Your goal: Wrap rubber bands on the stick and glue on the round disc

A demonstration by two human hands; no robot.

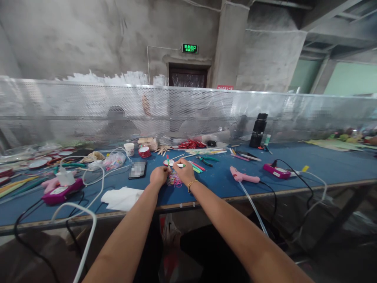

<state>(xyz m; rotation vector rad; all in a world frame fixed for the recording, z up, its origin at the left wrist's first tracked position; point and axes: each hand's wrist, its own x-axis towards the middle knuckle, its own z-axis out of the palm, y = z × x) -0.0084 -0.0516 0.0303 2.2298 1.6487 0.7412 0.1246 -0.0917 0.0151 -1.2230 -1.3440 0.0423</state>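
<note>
My left hand [159, 175] is closed round the lower part of a small upright stick [167, 158] with green and red on it. In my right hand [184, 171] is a white marker [178, 165] with a green end, pointing left toward the stick. A pile of colourful rubber bands [174, 180] lies on the blue table between and below my hands. Behind the stick sits a small round white piece with a red rim [169, 162]. Pink and green markers [198, 166] rest just right of my right hand.
A phone [137, 169] and white tissue [123, 198] lie left of my hands. Pliers [206, 160], a pink glue gun [244, 175], a purple power strip [276, 171] and a black bottle [258, 130] are at the right. A paper cup [129, 149] stands behind the phone.
</note>
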